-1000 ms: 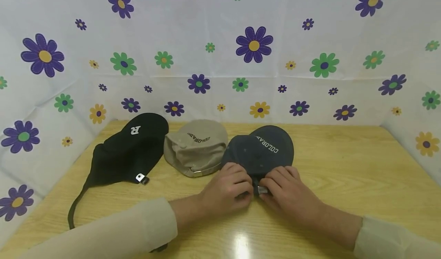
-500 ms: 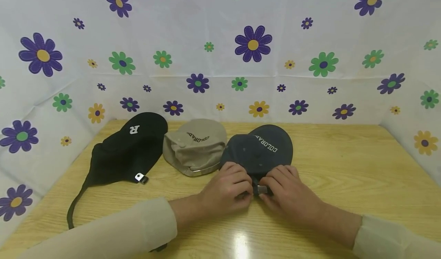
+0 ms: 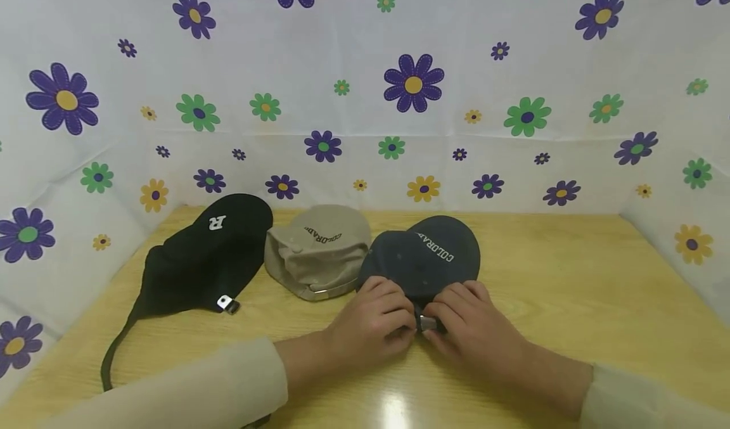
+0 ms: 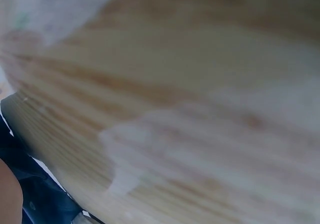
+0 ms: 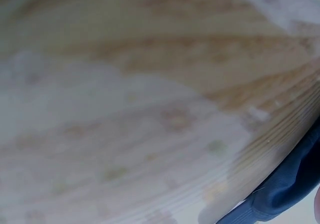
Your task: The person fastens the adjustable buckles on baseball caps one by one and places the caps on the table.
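Observation:
A navy cap (image 3: pixel 393 258) with COLORADO lettered on its brim lies on the table, its back strap toward me. Part of the cap also shows at the lower left edge of the left wrist view and the lower right of the right wrist view. My left hand (image 3: pixel 371 320) grips the left part of the strap, fingers curled. On the other side, my right hand (image 3: pixel 476 324) pinches the strap beside its metal buckle (image 3: pixel 428 322). The fingers hide most of the strap, so whether it is fastened cannot be told.
Left of the navy cap sits a beige cap (image 3: pixel 319 251), almost touching it. Farther left lies a black cap (image 3: pixel 199 264) with an R, its long strap trailing forward and a metal clasp (image 3: pixel 227 303) loose. A flowered cloth (image 3: pixel 342 42) hangs behind the wooden table (image 3: pixel 570 277).
The head view has shifted slightly, so everything appears a little lower and farther left. Both hands keep their hold on the navy cap's strap, with hardly any movement.

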`<state>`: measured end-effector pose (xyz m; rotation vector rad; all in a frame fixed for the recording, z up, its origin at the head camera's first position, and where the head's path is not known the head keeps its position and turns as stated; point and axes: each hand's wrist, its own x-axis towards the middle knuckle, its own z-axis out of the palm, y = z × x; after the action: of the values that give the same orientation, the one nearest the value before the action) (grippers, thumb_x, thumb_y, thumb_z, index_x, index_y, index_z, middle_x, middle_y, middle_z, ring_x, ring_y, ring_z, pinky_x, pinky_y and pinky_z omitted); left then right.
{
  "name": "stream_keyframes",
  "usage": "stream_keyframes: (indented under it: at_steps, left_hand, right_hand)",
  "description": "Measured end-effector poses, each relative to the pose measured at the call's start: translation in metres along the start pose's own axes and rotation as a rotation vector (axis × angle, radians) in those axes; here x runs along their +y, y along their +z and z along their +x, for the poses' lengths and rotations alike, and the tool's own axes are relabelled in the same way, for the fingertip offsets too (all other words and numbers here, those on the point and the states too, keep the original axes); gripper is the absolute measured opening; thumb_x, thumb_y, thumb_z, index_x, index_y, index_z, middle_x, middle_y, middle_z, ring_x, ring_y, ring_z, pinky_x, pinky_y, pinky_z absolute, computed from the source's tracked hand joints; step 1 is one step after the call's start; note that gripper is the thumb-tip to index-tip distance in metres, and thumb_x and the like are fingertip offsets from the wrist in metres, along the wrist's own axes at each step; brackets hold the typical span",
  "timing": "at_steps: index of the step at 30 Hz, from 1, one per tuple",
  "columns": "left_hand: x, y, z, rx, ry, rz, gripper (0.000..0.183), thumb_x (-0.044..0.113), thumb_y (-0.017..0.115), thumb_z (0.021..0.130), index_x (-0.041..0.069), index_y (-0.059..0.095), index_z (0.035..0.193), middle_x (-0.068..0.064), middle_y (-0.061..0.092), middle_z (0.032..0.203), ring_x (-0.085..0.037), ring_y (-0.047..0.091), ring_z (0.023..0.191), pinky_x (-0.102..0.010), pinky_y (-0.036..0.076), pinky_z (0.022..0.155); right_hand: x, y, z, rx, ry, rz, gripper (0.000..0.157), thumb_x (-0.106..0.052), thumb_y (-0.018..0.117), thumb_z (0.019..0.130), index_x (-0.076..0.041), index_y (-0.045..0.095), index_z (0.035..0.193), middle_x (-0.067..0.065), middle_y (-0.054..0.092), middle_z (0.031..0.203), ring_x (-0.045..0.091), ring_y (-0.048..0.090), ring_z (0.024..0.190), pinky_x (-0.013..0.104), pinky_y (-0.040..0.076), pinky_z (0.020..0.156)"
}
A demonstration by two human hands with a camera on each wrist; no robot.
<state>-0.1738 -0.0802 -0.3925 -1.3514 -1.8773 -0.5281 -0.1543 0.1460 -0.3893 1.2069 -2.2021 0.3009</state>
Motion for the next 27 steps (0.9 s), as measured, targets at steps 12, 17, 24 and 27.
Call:
stream_keyframes:
  at_steps: [12,17,24,27]
  left_hand:
    - [0.001,0.0,-0.002,-0.085,-0.021,0.061,0.008,0.022,0.074,0.076,0.022,0.067,0.075,0.01,0.066,0.084,-0.011,0.056,0.082,-0.035,0.039,0.082]
    - [0.006,0.0,-0.006,-0.108,-0.041,0.095,0.011,0.024,0.072,0.073,0.022,0.061,0.072,0.01,0.064,0.082,-0.012,0.053,0.082,-0.038,0.036,0.083]
    - [0.003,-0.003,-0.005,-0.112,-0.058,0.136,0.009,0.016,0.07,0.073,0.02,0.062,0.071,0.009,0.062,0.079,-0.013,0.052,0.08,-0.039,0.036,0.083]
    - [0.001,-0.004,-0.005,-0.095,-0.05,0.15,0.007,0.016,0.069,0.075,0.02,0.065,0.071,0.008,0.063,0.079,-0.013,0.053,0.08,-0.039,0.037,0.083]
  right_hand:
    - [-0.001,0.002,-0.003,0.031,-0.022,-0.038,0.039,-0.04,0.041,0.105,-0.011,0.065,0.098,-0.001,0.059,0.092,0.016,0.054,0.086,0.036,0.037,0.078]
    - [-0.005,0.003,-0.006,0.033,-0.01,-0.031,0.036,-0.04,0.045,0.104,-0.01,0.065,0.098,-0.001,0.06,0.092,0.017,0.053,0.086,0.036,0.036,0.078]
    - [-0.002,0.003,-0.002,-0.016,0.006,-0.036,0.033,-0.04,0.05,0.102,-0.01,0.065,0.101,0.0,0.061,0.094,0.018,0.053,0.089,0.038,0.037,0.08]
    - [-0.002,0.004,-0.001,-0.02,0.003,-0.041,0.034,-0.041,0.049,0.103,-0.01,0.065,0.101,0.0,0.06,0.095,0.018,0.053,0.089,0.038,0.037,0.081]
